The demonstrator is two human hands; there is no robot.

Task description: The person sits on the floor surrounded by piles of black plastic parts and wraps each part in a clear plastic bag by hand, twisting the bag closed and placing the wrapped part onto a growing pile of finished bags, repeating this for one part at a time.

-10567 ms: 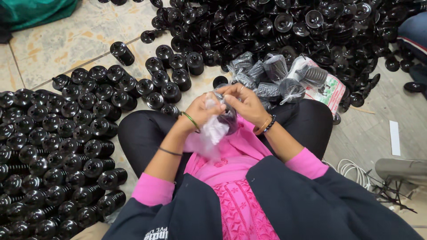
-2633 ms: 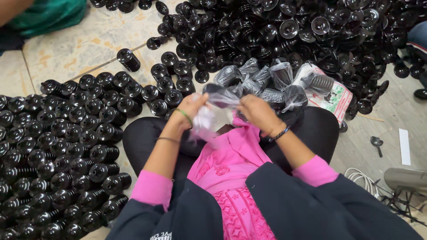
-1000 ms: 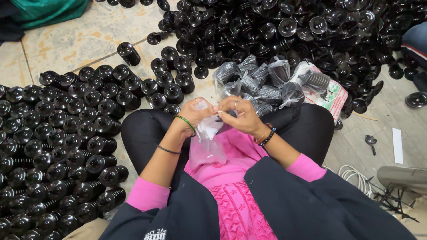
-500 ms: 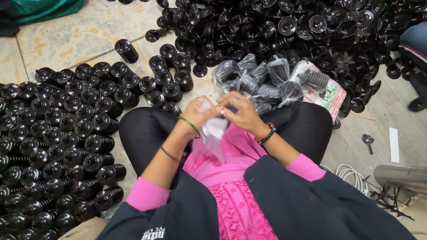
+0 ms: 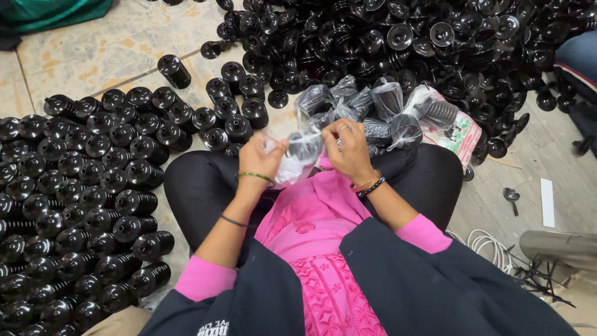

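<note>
I sit cross-legged on the floor. Both hands hold a clear plastic bag (image 5: 297, 160) with a black ribbed part inside, above my lap. My left hand (image 5: 261, 158) pinches the bag's left edge. My right hand (image 5: 349, 148) grips its right side near the top. Just beyond my hands lies a heap of bagged black parts (image 5: 373, 112) on a printed sack (image 5: 463, 134).
Rows of upright black ribbed parts (image 5: 81, 193) stand on the tiled floor at my left. A big loose heap of black parts (image 5: 398, 37) fills the far side. A green cloth (image 5: 50, 12) lies top left. White cable (image 5: 488, 242) and a grey bar (image 5: 559, 246) lie at right.
The bag has gone from hanging loosely below my hands to being pulled sideways between them, with the black part now inside it. My hands have spread slightly apart.
</note>
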